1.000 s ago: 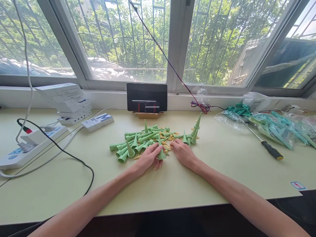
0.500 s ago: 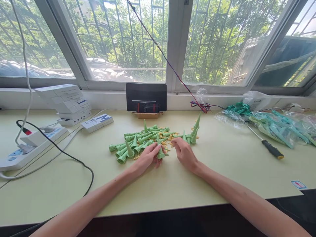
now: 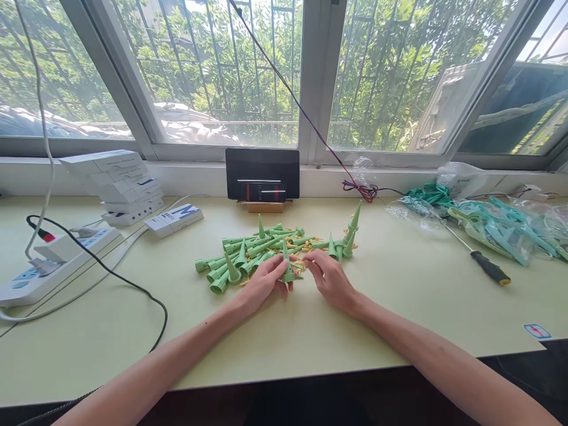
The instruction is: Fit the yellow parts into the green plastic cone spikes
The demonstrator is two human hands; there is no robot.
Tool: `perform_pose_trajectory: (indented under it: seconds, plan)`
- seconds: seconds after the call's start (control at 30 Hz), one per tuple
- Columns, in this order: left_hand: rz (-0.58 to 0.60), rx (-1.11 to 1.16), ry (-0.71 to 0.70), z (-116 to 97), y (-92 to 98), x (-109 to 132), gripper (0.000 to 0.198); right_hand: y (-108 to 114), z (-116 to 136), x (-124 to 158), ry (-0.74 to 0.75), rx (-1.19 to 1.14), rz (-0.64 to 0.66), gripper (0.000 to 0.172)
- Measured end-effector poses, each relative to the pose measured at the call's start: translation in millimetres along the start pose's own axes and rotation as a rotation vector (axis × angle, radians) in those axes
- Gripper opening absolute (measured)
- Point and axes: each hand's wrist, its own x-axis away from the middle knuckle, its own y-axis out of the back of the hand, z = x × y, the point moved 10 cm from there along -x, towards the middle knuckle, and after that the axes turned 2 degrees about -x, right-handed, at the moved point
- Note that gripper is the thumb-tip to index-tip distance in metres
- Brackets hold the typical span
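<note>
My left hand [image 3: 266,278] is closed around a green plastic cone spike [image 3: 287,269], its point upward and its collar at the bottom. To the right, my right hand [image 3: 331,278] has thumb and forefinger pinched close to the spike. Small yellow pieces [image 3: 293,241] lie right by those fingertips, and whether one is between them I cannot make out. Beyond my left hand lies a heap of green cone spikes [image 3: 255,248], some lying down, some upright. Past my right hand, a few more green spikes [image 3: 349,242] stand together with yellow pieces on them.
A black tablet [image 3: 262,163] and a phone [image 3: 265,193] lean at the back. White boxes [image 3: 124,186] and a power strip [image 3: 66,260] with cables are on the left. On the right lie a screwdriver [image 3: 488,267] and bagged teal-green items [image 3: 492,228].
My right hand has shifted slightly, its fingertips now a little nearer the spike. The spike in my left hand has tilted or turned a little. The heap looks the same.
</note>
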Motion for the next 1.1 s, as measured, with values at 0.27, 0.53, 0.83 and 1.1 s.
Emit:
perform_pose_trajectory:
  seconds: [0.27,0.53,0.83,1.1]
  plan:
    - [0.004,-0.049,-0.026,-3,-0.6,0,0.036,-4,2,1,0.015,-0.014,0.046,0.015]
    - [-0.033,-0.076,-0.064,-9,0.3,1,0.032,-8,0,4,0.028,-0.017,0.073,0.013]
    - [-0.069,-0.106,-0.052,-7,4.8,1,0.032,-11,-4,4,0.006,0.015,0.092,0.012]
    - [-0.072,-0.146,-0.024,-8,4.7,2,0.032,-12,-6,6,0.001,-0.006,0.095,0.011]
